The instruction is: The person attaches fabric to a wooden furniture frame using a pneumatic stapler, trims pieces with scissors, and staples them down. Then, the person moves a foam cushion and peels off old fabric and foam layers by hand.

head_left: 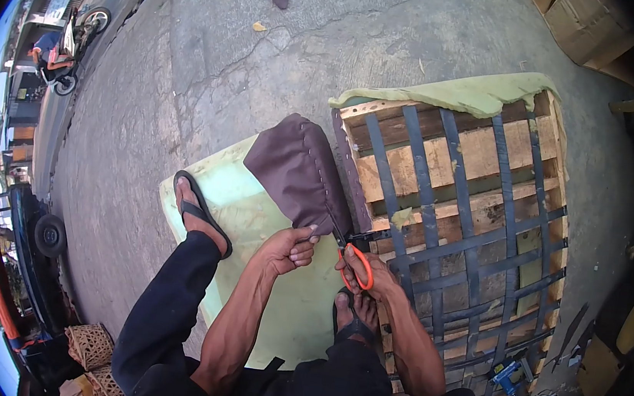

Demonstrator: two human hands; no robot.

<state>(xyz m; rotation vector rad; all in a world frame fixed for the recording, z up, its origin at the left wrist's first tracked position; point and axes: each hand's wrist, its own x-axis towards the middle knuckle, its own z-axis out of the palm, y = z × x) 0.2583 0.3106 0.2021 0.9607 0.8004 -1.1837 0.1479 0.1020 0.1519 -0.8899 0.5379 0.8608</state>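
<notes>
My left hand (290, 248) is closed in a pinch on the lower edge of a dark purple upholstery fabric (293, 166). In my right hand (365, 271) is a pair of scissors (360, 263) with orange handles, its blades at the fabric's lower right edge. Whether the blades are apart I cannot tell. The fabric lies partly over a pale green foam sheet (297, 312) and has a stitched seam. Right beside it is a wooden frame (429, 159) with woven dark webbing straps (476, 229); a strip of the purple fabric runs along its left edge.
A blue tool (507, 376) with a green hose lies on the frame's lower right. Green foam (459, 97) covers the frame's far edge. Cardboard (586, 29) is at the top right, woven baskets (90, 346) at the lower left. A person is near a motorcycle (69, 56) by the road.
</notes>
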